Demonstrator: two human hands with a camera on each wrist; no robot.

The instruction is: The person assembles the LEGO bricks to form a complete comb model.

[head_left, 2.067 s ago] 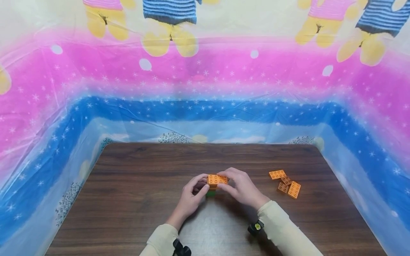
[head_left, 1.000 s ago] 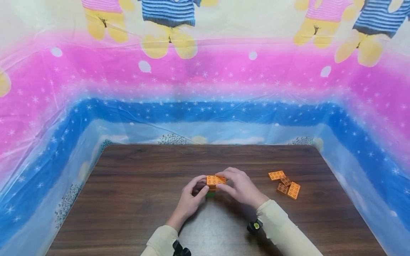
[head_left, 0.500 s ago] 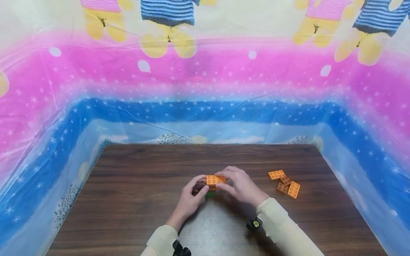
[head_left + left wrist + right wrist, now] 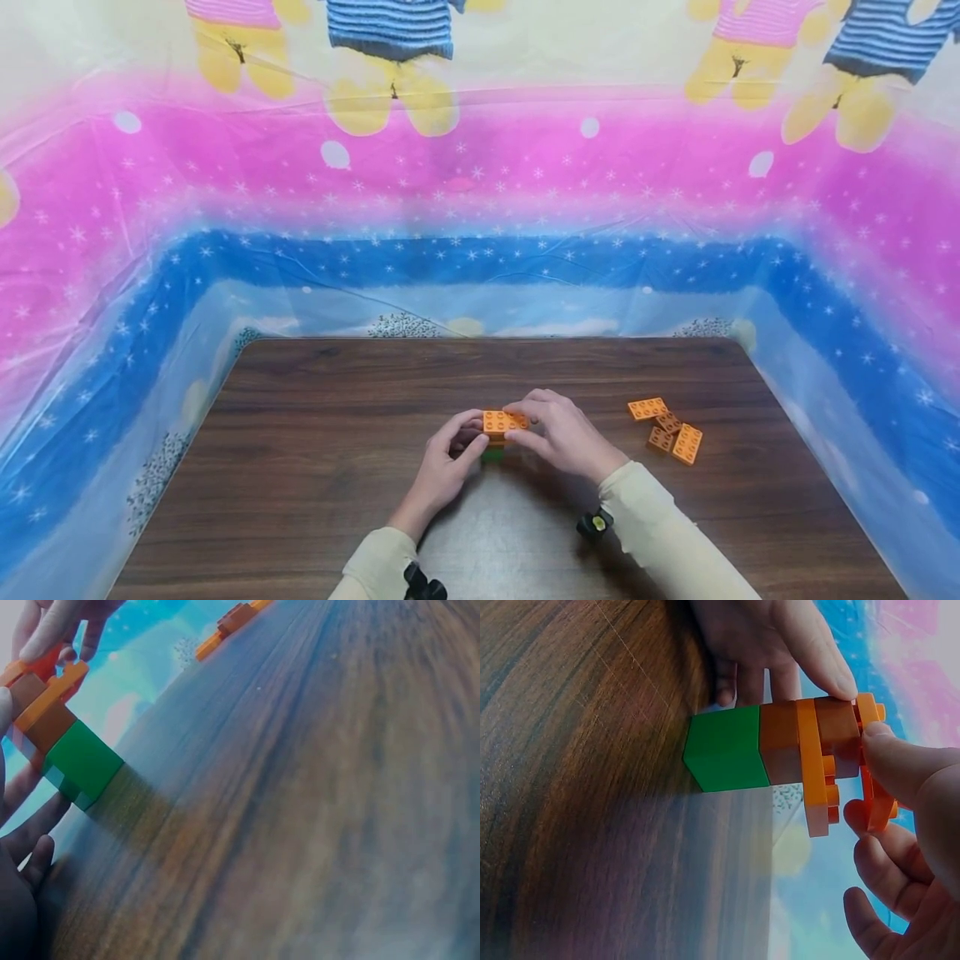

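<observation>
A small stack of toy building bricks stands upright on the table between my hands. The right wrist view shows its layers: a green brick (image 4: 724,746) at the bottom, a brown brick (image 4: 780,739), an orange plate (image 4: 811,769) jutting to one side, another brown brick (image 4: 836,731) and an orange top plate (image 4: 868,709). My left hand (image 4: 442,468) grips the stack near its top, thumb on the upper brown brick. My right hand (image 4: 568,437) pinches the top plate at its right end, with its other fingers curled loosely below. The top plate appears slightly tilted in the right wrist view.
Right of the hands lie two loose orange plates (image 4: 647,408) and two smaller brown bricks (image 4: 661,439), grouped close together on the dark wooden table (image 4: 337,392). A patterned cloth (image 4: 487,258) hangs around the table's back and sides. Both forearms carry black wrist cameras (image 4: 595,523).
</observation>
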